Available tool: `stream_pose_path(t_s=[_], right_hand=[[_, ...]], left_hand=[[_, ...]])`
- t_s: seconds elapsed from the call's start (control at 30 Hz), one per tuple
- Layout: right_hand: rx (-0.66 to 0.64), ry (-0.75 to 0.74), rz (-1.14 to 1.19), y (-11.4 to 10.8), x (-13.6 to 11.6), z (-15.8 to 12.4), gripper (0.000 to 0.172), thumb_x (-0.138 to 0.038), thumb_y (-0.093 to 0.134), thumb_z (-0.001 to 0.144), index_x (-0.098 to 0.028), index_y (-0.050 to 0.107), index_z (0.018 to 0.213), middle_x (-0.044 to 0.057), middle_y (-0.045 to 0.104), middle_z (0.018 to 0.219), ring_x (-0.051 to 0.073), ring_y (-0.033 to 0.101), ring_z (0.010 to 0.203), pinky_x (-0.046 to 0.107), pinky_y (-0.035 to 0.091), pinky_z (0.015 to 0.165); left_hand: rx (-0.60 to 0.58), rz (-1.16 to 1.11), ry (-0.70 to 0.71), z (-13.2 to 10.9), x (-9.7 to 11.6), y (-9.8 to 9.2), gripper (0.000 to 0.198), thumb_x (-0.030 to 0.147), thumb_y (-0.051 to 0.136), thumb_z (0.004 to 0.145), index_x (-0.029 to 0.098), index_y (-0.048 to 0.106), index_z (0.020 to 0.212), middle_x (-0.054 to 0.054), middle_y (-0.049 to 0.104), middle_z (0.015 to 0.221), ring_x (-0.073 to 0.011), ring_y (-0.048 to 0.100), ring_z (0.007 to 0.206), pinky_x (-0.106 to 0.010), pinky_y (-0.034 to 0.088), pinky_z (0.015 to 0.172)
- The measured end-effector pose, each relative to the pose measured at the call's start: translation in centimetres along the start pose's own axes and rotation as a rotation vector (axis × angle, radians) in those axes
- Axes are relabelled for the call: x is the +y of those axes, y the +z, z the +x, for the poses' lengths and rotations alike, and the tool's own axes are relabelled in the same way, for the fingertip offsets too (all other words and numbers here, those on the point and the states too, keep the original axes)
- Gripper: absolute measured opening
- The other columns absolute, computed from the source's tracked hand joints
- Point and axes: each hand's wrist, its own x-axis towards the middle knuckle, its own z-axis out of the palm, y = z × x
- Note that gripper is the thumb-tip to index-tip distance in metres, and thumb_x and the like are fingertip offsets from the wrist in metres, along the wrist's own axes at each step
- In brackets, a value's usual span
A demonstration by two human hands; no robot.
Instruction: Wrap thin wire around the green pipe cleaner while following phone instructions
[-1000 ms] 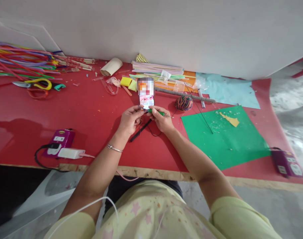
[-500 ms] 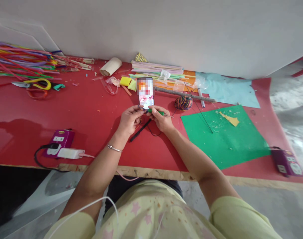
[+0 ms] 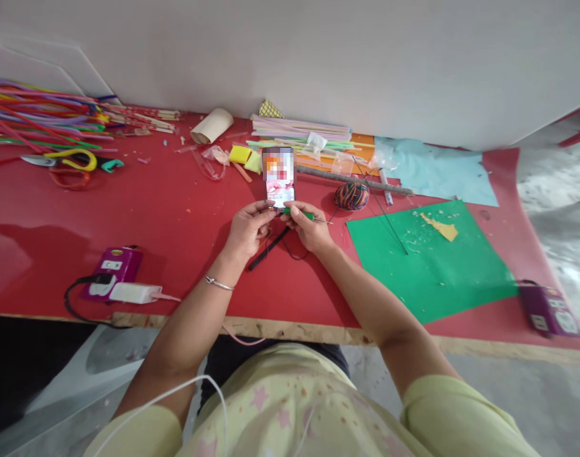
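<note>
My left hand [image 3: 246,231] is closed in a pinch beside the lower edge of a lit phone [image 3: 280,190]; a thin strand of yarn [image 3: 269,240] hangs by its fingertips. Closed around a green-handled crochet hook [image 3: 305,215] is my right hand [image 3: 312,230], the thin metal shaft pointing right. The fingertips of both hands nearly meet in front of the phone. Below them a narrow black strip [image 3: 265,252] lies slanted on the table, with a dark loop of strand near it. A multicoloured yarn ball [image 3: 351,197] rests to the right of my right hand.
Yellow-handled scissors [image 3: 73,160] and pipe cleaners [image 3: 37,117] lie left. A cardboard tube [image 3: 212,126], straws [image 3: 302,130] and a grey stick [image 3: 361,181] lie along the back. Right is a green sheet [image 3: 427,266]. Purple power sockets [image 3: 121,266] stand near the front edge.
Both hands, the crochet hook and the phone stay practically where they were. A shadow on the left of the table has shifted slightly.
</note>
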Motion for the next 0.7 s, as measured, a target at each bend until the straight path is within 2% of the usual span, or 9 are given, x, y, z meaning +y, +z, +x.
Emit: stream_pose_path(t_s=[0.23, 0.7], right_hand=[[0.015, 0.005, -0.02, 0.0, 0.04, 0.03, 0.043, -0.056, 0.087, 0.074, -0.025, 0.081, 0.102, 0.0, 0.078, 0.077, 0.013, 0.07, 0.071, 0.026, 0.053, 0.067], [-0.027, -0.031, 0.042, -0.07, 0.14, 0.09, 0.029, -0.046, 0.086, 0.08, -0.026, 0.082, 0.101, -0.001, 0.079, 0.076, 0.011, 0.071, 0.07, 0.023, 0.05, 0.065]], left_hand=[[0.004, 0.004, -0.002, -0.03, -0.02, 0.03, 0.033, 0.02, 0.088, 0.063, 0.017, 0.077, 0.094, 0.0, 0.07, 0.072, -0.0015, 0.036, 0.043, -0.019, 0.02, 0.04], [0.006, -0.001, -0.008, -0.03, 0.01, 0.04, 0.033, 0.02, 0.087, 0.062, 0.016, 0.076, 0.094, 0.001, 0.068, 0.07, -0.0016, 0.035, 0.042, -0.019, 0.02, 0.04]])
